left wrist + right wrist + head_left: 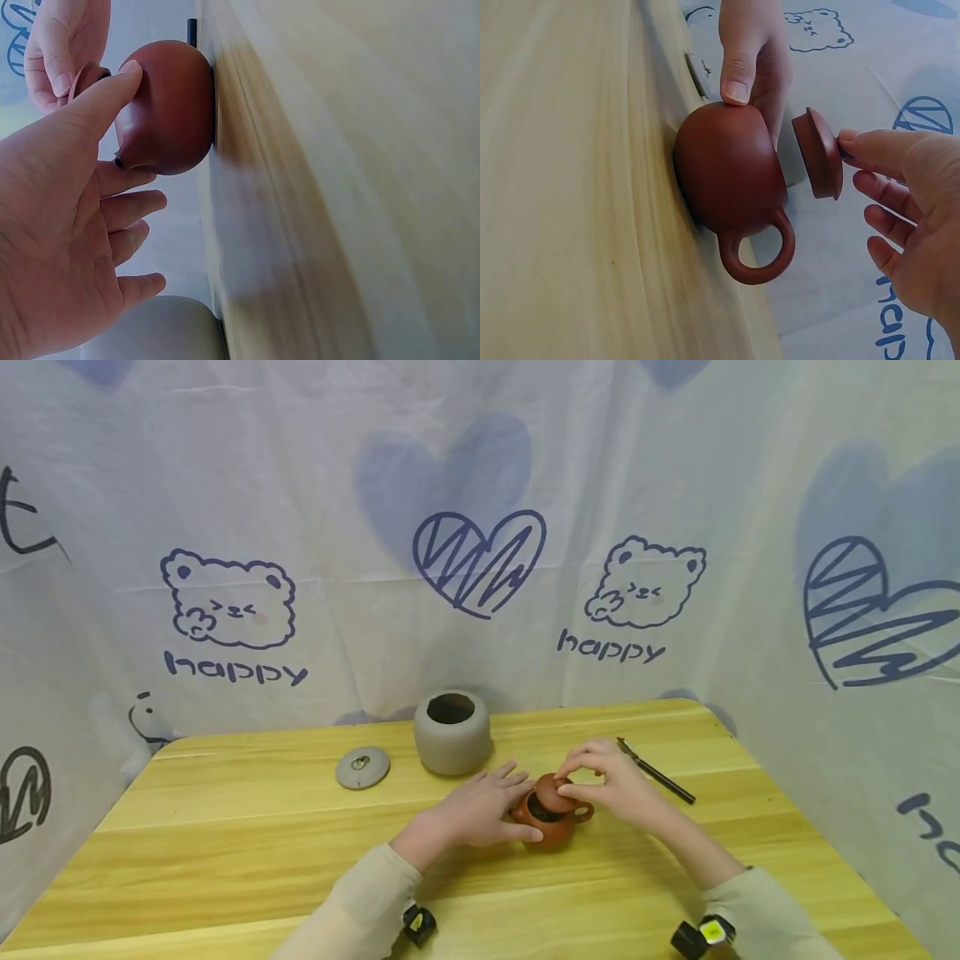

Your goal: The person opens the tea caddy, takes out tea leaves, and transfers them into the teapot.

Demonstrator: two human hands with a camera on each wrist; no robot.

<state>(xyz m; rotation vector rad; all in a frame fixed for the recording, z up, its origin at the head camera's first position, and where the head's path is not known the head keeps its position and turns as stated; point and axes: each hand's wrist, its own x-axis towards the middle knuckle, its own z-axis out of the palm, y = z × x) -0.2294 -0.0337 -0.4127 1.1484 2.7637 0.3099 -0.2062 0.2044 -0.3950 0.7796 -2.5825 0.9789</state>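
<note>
A reddish-brown clay teapot [551, 831] stands on the table, its opening uncovered and dark inside. My right hand [611, 781] pinches the knob of the teapot lid [819, 154] between thumb and finger. In the right wrist view that lid is tilted and apart from the rim, above the opening. The teapot's loop handle [757, 251] points toward the right-hand side. My left hand [480, 810] lies at the spout side with fingers extended; its thumb [112, 94] touches the teapot body near the spout [131, 154].
Behind my left hand stands a grey round jar [452, 735] without its cover. A grey disc-shaped lid [362, 767] with a metal knob lies left of it. One slim dark stick-like tool [656, 771] lies on the wooden table [247, 843] at the right. Printed cloth [345, 568] hangs behind.
</note>
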